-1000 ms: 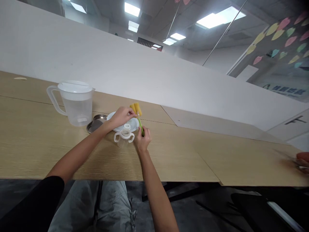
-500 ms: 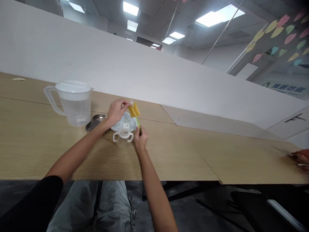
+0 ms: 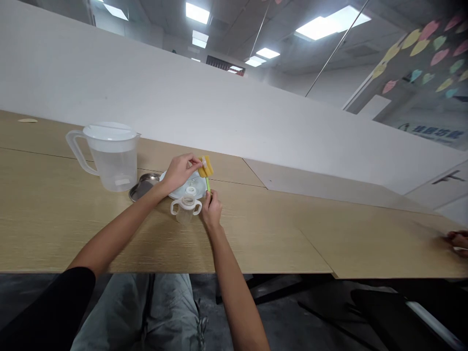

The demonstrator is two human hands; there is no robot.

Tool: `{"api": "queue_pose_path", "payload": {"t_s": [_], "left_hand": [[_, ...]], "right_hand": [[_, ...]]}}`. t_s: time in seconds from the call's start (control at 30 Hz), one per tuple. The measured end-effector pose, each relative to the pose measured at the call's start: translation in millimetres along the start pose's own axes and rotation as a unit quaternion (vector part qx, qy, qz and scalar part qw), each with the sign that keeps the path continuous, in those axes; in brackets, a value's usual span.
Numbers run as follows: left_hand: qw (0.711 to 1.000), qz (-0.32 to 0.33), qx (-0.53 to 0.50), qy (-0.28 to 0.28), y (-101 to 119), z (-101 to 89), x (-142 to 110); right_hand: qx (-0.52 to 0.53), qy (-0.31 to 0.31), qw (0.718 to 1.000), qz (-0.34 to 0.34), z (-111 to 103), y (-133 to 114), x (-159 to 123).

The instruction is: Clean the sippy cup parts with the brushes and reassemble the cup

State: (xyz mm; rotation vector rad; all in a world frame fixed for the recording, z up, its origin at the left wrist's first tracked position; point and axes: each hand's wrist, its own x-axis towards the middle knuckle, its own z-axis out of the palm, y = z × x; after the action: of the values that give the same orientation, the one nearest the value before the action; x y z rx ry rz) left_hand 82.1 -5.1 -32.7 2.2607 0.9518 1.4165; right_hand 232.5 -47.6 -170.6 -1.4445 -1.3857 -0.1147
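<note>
My right hand (image 3: 212, 209) is closed around the green handle of a yellow sponge brush (image 3: 206, 168), held upright with the sponge at the top. The fingertips of my left hand (image 3: 182, 170) pinch a small clear piece, which looks like a bottle nipple (image 3: 204, 162), against the sponge. Below my hands stands a clear baby bottle (image 3: 185, 212) with two white side handles and its top open. Behind it is a whitish plate or shallow bowl (image 3: 200, 190), partly hidden by my left hand, with a white ring (image 3: 190, 190) at its near side.
To the left stands a lidded, translucent pitcher (image 3: 116, 165) holding clear liquid. A round metal dish (image 3: 141, 187) lies between it and the plate. A low white partition (image 3: 234, 117) runs behind the table (image 3: 270, 234). Another person's hand (image 3: 458, 241) shows at the right edge.
My left hand has shifted slightly right and down, bringing the clear piece across the front of the sponge. The brush has turned a little. The other person's hand has moved slightly right.
</note>
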Motion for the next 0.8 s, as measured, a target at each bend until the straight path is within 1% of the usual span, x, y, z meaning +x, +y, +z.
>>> {"api": "queue_pose_path", "payload": {"t_s": [0.1,0.17,0.27,0.37,0.43,0.5,0.57,0.67,0.8], "left_hand": [[0.999,0.002,-0.002,-0.048,0,1.4,-1],[0.998,0.002,0.009,-0.057,-1,2.6,-1],[0.998,0.02,0.049,-0.029,-2,3.7,-1],[0.992,0.037,0.122,0.01,-4,1.5,-1],[0.985,0.031,0.167,0.039,-6,-2.7,0],[0.979,0.021,0.191,0.071,-9,-8.6,1],[0.978,0.009,0.188,0.085,-13,-14.5,3],[0.985,-0.009,0.152,0.079,-17,-19.8,5],[0.992,-0.016,0.094,0.079,-11,-19.7,6]], "right_hand": [[0.0,0.003,1.0,0.009,0,1,0],[0.006,0.006,1.0,0.011,1,1,0],[0.013,-0.003,1.0,-0.003,1,0,0],[0.009,-0.01,1.0,-0.017,2,0,-2],[0.003,-0.005,1.0,-0.024,2,0,-2],[0.003,0.003,0.999,-0.034,1,0,-3],[0.008,0.016,0.999,-0.041,0,-1,-3],[0.014,0.036,0.999,-0.038,-3,-3,-3],[0.019,0.042,0.999,-0.023,-3,-4,-3]]}}
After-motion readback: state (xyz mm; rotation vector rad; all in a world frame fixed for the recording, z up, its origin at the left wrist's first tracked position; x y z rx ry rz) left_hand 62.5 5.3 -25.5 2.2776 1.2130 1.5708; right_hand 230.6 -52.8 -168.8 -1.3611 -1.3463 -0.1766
